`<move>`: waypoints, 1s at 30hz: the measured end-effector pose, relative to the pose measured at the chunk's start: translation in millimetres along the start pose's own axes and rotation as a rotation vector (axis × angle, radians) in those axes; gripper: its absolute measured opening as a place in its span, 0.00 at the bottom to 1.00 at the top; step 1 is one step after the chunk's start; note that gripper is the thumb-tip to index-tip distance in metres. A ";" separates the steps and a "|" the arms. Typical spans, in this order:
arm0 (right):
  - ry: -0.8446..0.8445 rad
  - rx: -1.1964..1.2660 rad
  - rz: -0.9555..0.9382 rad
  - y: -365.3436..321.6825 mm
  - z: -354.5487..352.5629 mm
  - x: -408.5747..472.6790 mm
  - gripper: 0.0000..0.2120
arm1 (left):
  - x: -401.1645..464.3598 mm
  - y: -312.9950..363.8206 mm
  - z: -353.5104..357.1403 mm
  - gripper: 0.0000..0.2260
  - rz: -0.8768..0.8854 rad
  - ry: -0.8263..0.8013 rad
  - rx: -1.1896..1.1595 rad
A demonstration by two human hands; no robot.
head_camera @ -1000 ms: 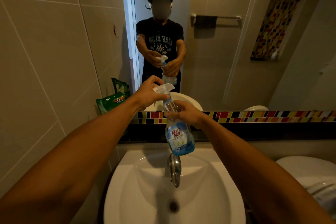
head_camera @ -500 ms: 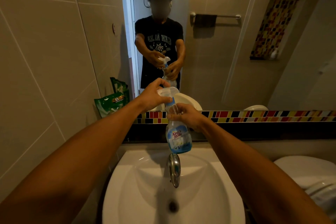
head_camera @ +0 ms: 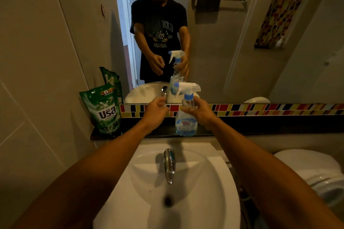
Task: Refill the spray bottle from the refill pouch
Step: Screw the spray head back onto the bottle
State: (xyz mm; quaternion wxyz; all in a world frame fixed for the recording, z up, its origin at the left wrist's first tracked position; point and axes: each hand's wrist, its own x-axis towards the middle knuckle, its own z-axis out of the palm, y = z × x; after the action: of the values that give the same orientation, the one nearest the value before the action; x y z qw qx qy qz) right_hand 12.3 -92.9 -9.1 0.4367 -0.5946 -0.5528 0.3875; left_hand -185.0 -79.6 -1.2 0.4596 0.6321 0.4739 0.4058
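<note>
The clear spray bottle (head_camera: 186, 122) with a blue label and a white trigger head stands upright on the dark ledge (head_camera: 260, 128) behind the sink. My right hand (head_camera: 200, 110) is wrapped around its neck, just under the blue collar. My left hand (head_camera: 155, 110) hovers a little to the left of the bottle, fingers curled and apart, holding nothing. The green refill pouch (head_camera: 105, 109) stands upright at the ledge's left end, against the tiled wall, apart from both hands.
A white sink (head_camera: 167, 191) with a chrome tap (head_camera: 169, 165) lies directly below the ledge. A mirror (head_camera: 232, 42) above the mosaic strip reflects me and the bottle. A white toilet (head_camera: 314, 173) sits at the lower right. Tiled wall closes the left side.
The bottle came down from above the sink and now stands on the ledge. My left hand has let go of the trigger head and drawn away to the left.
</note>
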 end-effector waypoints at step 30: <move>-0.012 0.023 0.007 86.3 -74.8 81.1 0.25 | 69.8 -69.4 172.2 0.22 -0.328 -0.044 -0.211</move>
State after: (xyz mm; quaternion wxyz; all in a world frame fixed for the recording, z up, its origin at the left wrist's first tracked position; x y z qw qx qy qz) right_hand 117.6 -19.6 -65.3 0.4388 -0.5893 -0.5488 0.3988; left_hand -21.9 -36.6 -105.6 0.5935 0.5034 0.5152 0.3591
